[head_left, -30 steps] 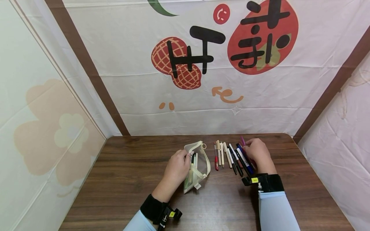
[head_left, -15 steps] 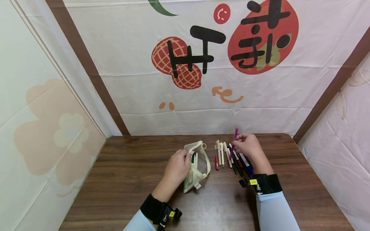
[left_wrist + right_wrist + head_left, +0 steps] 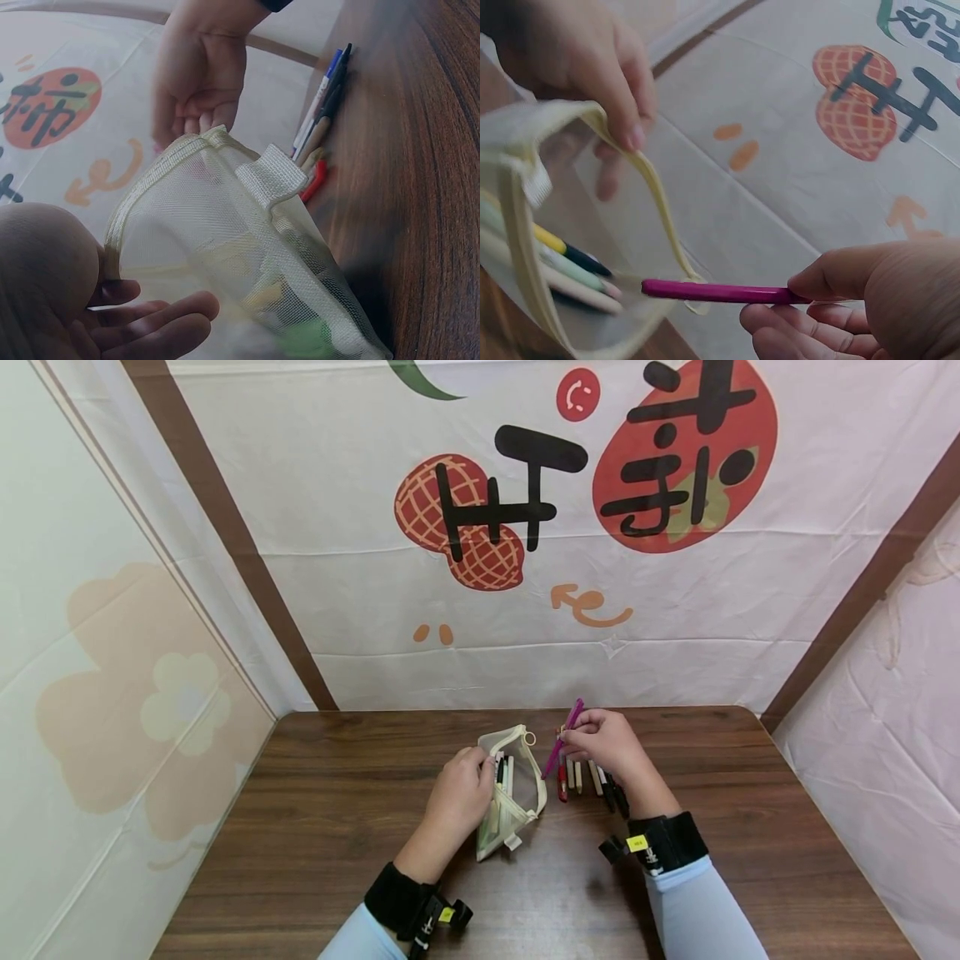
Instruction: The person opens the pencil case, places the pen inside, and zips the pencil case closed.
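Observation:
A cream mesh zip pencil pouch point(image 3: 525, 760) lies on the table with its mouth spread wide. My left hand point(image 3: 459, 789) pinches the pouch's left rim between thumb and fingers. Several pens point(image 3: 574, 277) rest inside it, seen through the mouth in the right wrist view. My right hand point(image 3: 609, 745) pinches a purple pen point(image 3: 720, 292) near one end. The pen is tilted, its lower tip at the right side of the pouch opening. In the left wrist view the right hand shows behind the mesh, which hides most of the purple pen.
A row of loose pens point(image 3: 577, 777) lies on the table right of the pouch, partly under my right hand; a red pen point(image 3: 562, 781) is closest to the pouch. The brown wooden table point(image 3: 337, 827) ends at a printed white cloth backdrop point(image 3: 360, 593).
My right hand has lifted the purple pen from the right end of the pen row and carried it left to the pouch mouth. The left hand and pouch have stayed put.

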Demonstrator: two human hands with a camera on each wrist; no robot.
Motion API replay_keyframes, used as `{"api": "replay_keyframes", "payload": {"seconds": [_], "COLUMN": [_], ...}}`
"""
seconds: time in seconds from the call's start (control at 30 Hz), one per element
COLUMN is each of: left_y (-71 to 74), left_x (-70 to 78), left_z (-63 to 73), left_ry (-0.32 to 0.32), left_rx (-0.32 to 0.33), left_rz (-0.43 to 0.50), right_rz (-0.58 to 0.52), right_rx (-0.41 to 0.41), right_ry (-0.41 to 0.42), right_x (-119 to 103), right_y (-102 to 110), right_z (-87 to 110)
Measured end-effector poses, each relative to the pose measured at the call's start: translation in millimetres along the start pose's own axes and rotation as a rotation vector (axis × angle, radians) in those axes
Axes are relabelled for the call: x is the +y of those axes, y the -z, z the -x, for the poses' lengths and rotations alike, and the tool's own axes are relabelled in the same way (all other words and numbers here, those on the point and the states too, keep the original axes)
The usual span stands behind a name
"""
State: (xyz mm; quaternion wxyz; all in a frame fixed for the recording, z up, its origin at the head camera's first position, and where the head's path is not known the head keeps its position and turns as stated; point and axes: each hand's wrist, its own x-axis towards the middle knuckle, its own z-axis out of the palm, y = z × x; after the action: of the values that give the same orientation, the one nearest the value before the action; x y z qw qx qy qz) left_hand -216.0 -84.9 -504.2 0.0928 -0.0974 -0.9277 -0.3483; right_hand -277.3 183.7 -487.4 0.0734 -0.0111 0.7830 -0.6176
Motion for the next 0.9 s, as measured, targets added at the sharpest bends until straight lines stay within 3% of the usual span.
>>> {"api": "replay_keyframes", "payload": {"seconds": [0.3,0.63,0.77,0.9], "left_y": [0.8,-0.8,-1.0,-1.6], "left_x": [1.3,0.5,0.5,0.1], "left_z": [0.8,0.9,0.8,0.6], "left_ry": [0.008,0.012,0.006,-0.004], "left_rx": [0.002,0.011,0.017,0.023], "left_rz": [0.008,-0.004,-0.006,-0.013], "right_rz": [0.015,0.022,0.062,0.109], "right_rx": [-0.169,-0.357,-0.380,-0.351], "right_ry": [-0.016,-0.069,-0.064,-0.044], "right_x": [5,11,9,6], "right_y": [-44,-63,-63,-54], "right_z": [1.4,5.1,8.2,8.0]}}
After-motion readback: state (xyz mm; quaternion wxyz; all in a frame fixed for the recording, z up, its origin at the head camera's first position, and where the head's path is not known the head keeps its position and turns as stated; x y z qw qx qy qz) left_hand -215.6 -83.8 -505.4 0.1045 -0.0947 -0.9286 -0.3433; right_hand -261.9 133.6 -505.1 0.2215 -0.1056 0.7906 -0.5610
